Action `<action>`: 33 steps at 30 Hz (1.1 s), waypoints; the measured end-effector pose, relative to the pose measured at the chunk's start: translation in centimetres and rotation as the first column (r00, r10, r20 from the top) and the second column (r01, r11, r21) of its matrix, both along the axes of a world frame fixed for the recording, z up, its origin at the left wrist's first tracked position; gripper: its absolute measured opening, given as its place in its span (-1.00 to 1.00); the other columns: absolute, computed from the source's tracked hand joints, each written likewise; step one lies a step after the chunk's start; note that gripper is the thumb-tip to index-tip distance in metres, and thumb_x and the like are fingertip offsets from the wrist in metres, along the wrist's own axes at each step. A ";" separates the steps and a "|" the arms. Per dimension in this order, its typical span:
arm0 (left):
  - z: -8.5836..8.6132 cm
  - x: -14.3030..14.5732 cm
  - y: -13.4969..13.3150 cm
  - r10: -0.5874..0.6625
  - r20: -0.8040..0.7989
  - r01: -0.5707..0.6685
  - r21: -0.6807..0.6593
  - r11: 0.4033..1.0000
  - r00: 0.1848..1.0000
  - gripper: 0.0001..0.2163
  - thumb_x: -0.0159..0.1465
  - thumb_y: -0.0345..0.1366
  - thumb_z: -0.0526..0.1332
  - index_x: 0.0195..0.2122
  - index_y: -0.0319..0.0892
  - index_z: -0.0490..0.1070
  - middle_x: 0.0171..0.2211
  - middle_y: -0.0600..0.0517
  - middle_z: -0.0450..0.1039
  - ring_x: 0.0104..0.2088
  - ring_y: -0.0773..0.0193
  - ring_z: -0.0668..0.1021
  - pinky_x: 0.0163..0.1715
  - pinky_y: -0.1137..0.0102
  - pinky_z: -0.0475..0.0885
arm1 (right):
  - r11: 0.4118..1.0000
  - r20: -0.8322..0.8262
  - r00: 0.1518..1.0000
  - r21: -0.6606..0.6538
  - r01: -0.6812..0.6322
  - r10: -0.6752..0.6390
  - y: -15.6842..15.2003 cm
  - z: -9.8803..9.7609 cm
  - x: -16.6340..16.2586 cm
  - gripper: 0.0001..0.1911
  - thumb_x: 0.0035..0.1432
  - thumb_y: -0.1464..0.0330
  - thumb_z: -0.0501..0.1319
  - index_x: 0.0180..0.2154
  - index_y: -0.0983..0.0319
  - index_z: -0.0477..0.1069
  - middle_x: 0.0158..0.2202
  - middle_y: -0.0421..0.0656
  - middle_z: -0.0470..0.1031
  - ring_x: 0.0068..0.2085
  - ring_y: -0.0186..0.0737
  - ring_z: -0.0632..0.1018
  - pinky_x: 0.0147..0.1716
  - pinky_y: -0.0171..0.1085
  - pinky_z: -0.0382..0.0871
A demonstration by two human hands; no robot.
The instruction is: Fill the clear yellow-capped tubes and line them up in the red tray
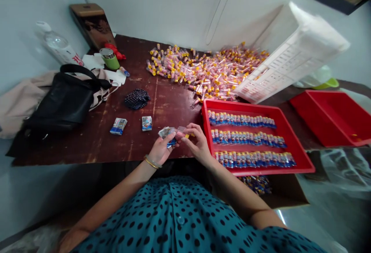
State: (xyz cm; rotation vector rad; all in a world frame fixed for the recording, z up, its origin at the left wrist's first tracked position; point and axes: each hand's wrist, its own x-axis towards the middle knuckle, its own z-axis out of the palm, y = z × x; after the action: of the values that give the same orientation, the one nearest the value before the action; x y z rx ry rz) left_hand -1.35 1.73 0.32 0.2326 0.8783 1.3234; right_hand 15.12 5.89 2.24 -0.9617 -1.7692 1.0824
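Close to the table's front edge, my left hand [162, 148] is closed on a small blue-and-silver packet [165, 132]. My right hand [199, 144] pinches a clear tube of pink contents with a yellow cap [181, 134], which touches the packet. On the table to the left lie a stack of blue packets [118, 126] and another stack [147, 123]. A large heap of yellow-capped tubes [208, 71] spreads toward the wall. Right of my hands, the red tray [246, 110] holds three rows of wrapped tubes [249, 138] standing side by side.
A white plastic basket [292, 55] leans tilted beside the heap. An empty-looking red bin [333, 117] stands far right. A black bag [63, 102], a green jar [110, 58], a bottle [59, 44] and a dotted cloth [137, 98] occupy the left. An open carton [285, 191] sits below the tray.
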 end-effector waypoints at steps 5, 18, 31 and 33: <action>0.6 0.9 0.0 -0.059 -0.022 0.060 0.041 0.997 0.998 -0.78 0.07 -0.32 0.42 -0.28 -0.25 0.49 -0.45 0.05 0.52 -0.44 0.31 0.56 -0.48 0.47 0.43 | 0.993 0.011 0.996 0.080 0.087 -0.088 0.5 0.5 -0.8 -0.86 0.18 0.26 0.28 -0.28 0.19 0.46 -0.10 -0.09 0.37 -0.06 -0.20 0.48 -0.05 -0.23 0.40; -3.1 -0.7 -0.1 -0.198 -0.244 0.184 -0.080 0.980 0.949 -0.73 0.05 -0.30 0.44 -0.26 -0.27 0.49 -0.43 -0.03 0.56 -0.46 0.24 0.62 -0.61 0.51 0.42 | 0.944 0.869 0.479 0.248 -0.215 -0.120 4.6 -4.2 2.7 -0.78 0.22 0.53 0.07 -0.18 0.29 0.46 0.06 0.19 0.34 -0.10 0.04 0.41 -0.17 -0.08 0.36; -1.6 0.3 0.3 0.033 -0.320 -0.033 0.007 0.999 0.947 -0.63 -0.15 -0.27 0.53 -0.33 -0.22 0.50 -0.39 0.07 0.54 -0.40 0.26 0.57 -0.48 0.37 0.54 | 0.974 0.316 0.930 0.062 -0.218 0.188 2.7 -0.4 -0.2 -0.80 0.24 0.24 0.23 -0.32 0.25 0.46 -0.17 -0.11 0.30 -0.19 -0.27 0.44 -0.17 -0.27 0.39; -1.4 -0.1 0.2 -0.064 -0.299 0.067 0.002 0.998 0.952 -0.63 -0.12 -0.27 0.52 -0.30 -0.23 0.52 -0.36 0.03 0.56 -0.36 0.24 0.58 -0.44 0.36 0.54 | 0.970 0.326 0.922 0.045 -0.238 0.210 2.9 -0.1 0.3 -0.83 0.23 0.27 0.24 -0.33 0.25 0.46 -0.18 -0.12 0.30 -0.21 -0.27 0.44 -0.20 -0.27 0.39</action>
State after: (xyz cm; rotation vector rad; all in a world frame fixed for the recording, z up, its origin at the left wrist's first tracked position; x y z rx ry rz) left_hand -1.41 1.95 -1.05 0.4776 1.1081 1.2497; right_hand 15.39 8.75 2.10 -0.9389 -2.2181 1.0240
